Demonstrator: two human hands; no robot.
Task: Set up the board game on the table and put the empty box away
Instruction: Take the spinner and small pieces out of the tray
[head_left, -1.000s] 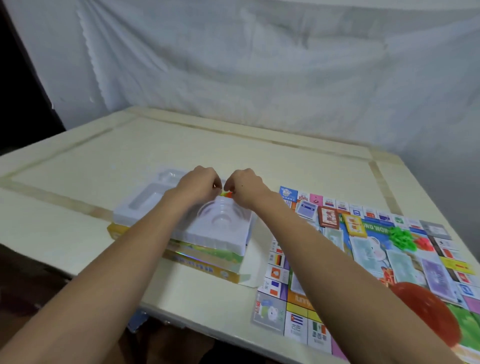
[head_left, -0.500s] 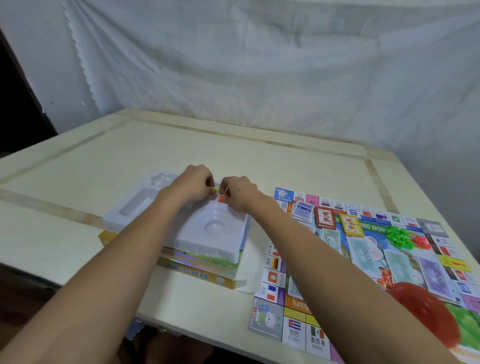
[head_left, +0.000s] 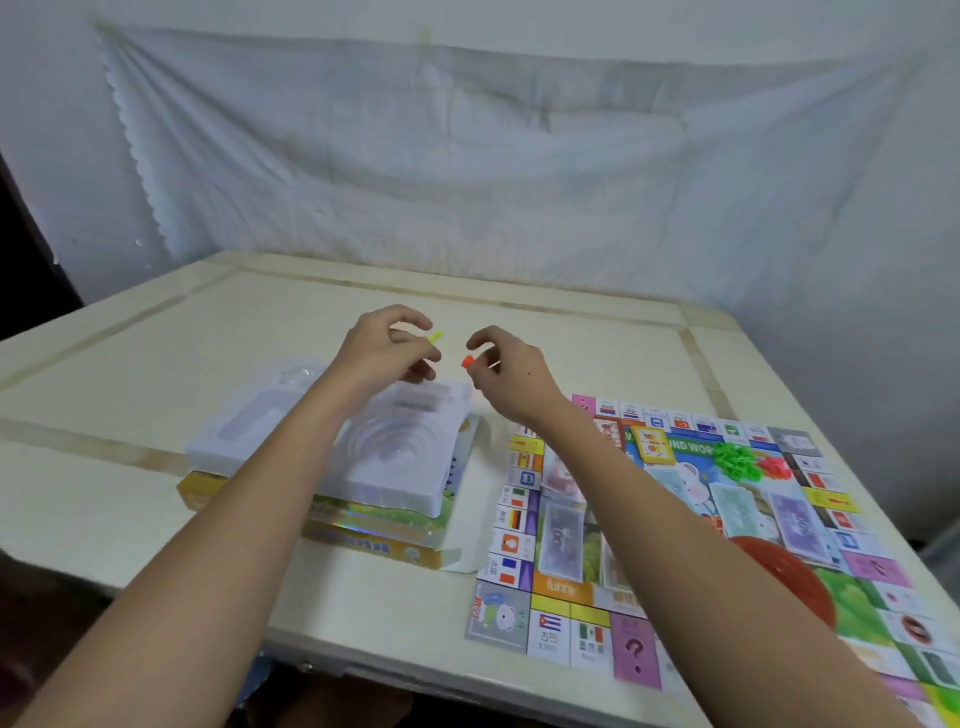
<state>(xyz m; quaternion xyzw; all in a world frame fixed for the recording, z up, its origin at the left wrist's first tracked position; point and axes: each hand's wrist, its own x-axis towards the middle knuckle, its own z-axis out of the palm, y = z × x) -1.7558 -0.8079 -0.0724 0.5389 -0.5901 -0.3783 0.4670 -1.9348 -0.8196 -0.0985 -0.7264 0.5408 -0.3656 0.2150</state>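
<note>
Just above the far edge of the white plastic tray (head_left: 332, 447), the person's two hands hang in the air, a small gap between them. Their left hand (head_left: 382, 351) has its fingers curled and pinches a thin yellow-green piece (head_left: 435, 336), which sticks out to the right past the fingertips. Their right hand (head_left: 511, 371) pinches a small red-orange piece (head_left: 467, 361) between thumb and curled fingers; the two pieces sit near each other but apart. Neither piece is sharp enough to tell its exact shape. The tray rests on top of the yellow game box (head_left: 363, 540), which lies flat on the cream table (head_left: 545, 332), left of centre, with a pale flap open at its right end. Right of the box, the game board (head_left: 649, 597) lies unfolded on the table, reaching to the near right corner; flag squares run along its left border. On the board lie several stacks of paper money (head_left: 561, 532), a yellow card (head_left: 652, 444), a heap of small green pieces (head_left: 735, 461) with a heap of red pieces (head_left: 775, 465) just beside it, and a red bowl (head_left: 784, 577) partly hidden behind the right forearm. A creased white sheet (head_left: 467, 156) hangs across the wall behind the table.
</note>
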